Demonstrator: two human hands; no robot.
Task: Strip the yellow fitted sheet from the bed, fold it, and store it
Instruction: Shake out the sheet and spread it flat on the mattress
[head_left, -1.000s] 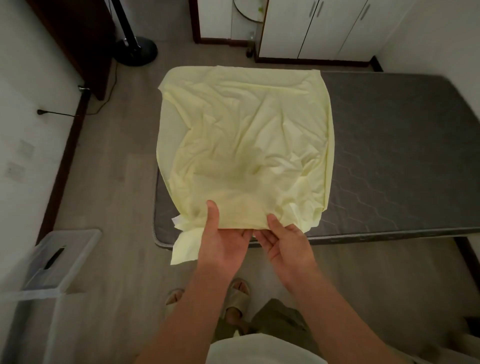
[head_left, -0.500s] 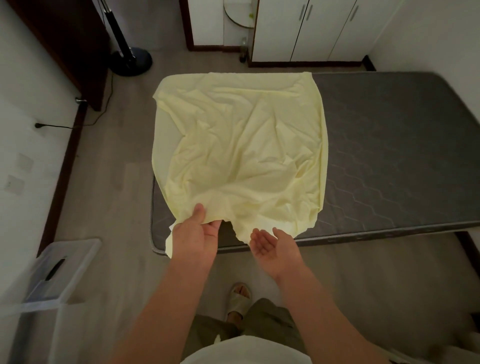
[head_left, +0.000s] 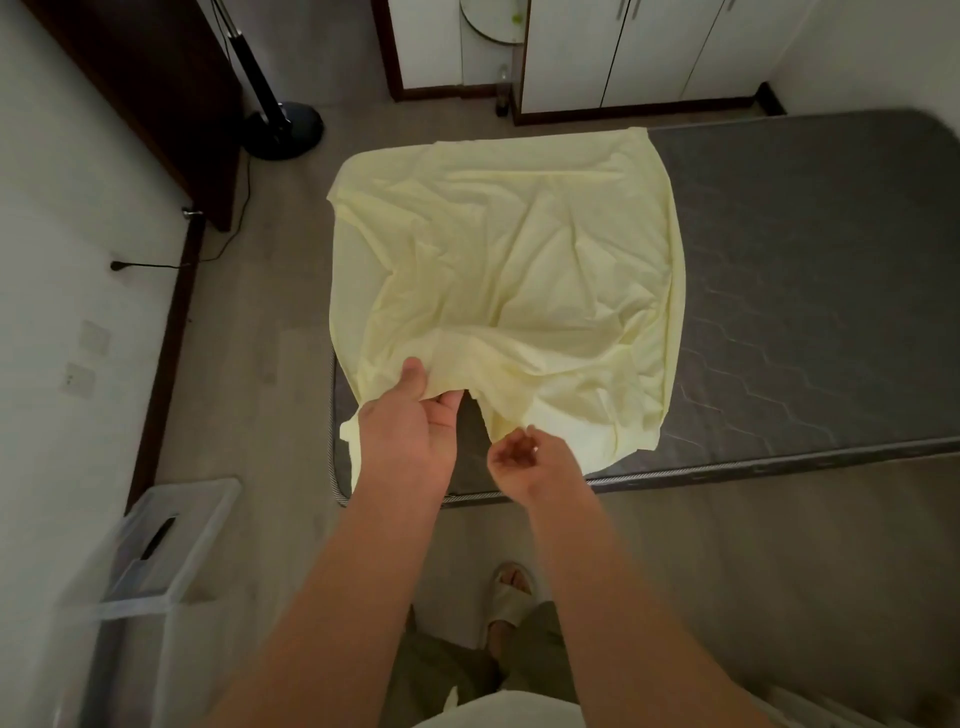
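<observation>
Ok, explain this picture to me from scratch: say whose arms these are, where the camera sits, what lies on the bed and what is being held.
There is no machine here. A person wears a wide-angle camera on the head, looking down, so the two bare arms are that person's own. The yellow fitted sheet, partly folded and wrinkled, lies on the near-left part of a bare grey mattress. The left hand pinches the sheet's near edge between thumb and fingers. The right hand is at the edge beside it, fingers curled; whether it grips cloth is unclear. A clear plastic bin stands on the floor at left.
</observation>
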